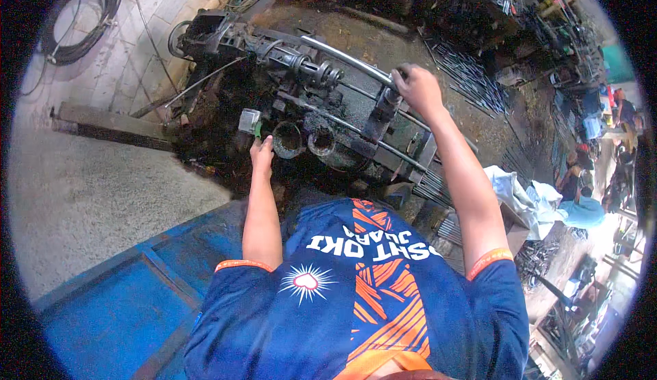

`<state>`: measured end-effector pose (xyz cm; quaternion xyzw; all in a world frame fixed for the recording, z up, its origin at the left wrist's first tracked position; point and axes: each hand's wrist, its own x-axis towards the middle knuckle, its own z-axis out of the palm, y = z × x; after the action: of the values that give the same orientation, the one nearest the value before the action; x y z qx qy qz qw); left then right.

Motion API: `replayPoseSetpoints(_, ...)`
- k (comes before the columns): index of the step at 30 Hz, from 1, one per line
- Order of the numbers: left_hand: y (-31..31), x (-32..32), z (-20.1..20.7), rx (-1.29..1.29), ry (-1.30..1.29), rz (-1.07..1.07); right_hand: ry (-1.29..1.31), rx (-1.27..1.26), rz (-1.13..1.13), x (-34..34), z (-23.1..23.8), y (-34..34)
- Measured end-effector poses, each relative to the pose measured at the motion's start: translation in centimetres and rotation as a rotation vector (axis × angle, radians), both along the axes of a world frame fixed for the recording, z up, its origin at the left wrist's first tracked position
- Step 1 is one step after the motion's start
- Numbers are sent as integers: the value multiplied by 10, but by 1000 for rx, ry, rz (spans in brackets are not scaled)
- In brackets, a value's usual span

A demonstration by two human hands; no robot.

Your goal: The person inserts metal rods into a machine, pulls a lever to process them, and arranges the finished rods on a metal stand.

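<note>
Head view: the fingers of your left hand (261, 151) look closed on the green end of a pale squarish piece (251, 120), its clear-looking body just beyond the fingertips; blurry, can't tell what it is. Your right hand (417, 87) curls over the top of the machine (380, 119), just beside the near end of a silver bar (349, 60); fingertips partly hidden, can't tell if they're gripping or just resting. Machine lies ahead of your left fingers and under the right ones. Right of your left fingertips, two round cups (288, 139), insides too dark to read. Cardboard box (514, 224), well behind your right fingers, partly covered by white sacks (523, 194), contents hidden. Left arm reaches nearly straight forward; right stretches farther, slanting inward, wrist bent.
</note>
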<state>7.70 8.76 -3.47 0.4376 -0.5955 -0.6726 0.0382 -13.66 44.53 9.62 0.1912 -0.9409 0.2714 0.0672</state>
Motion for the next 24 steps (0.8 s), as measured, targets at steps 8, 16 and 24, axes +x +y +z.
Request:
replayPoseSetpoints(8,-12,6,-3,-2,-41,54,-27,192,61,6,1,-13)
replayPoseSetpoints(16,-1,-9,-7,-51,-75,22,115,264,179,10,-11,-13)
replayPoseSetpoints(24,-8,-16,-28,-146,-109,-1,-89,405,158,11,5,-27)
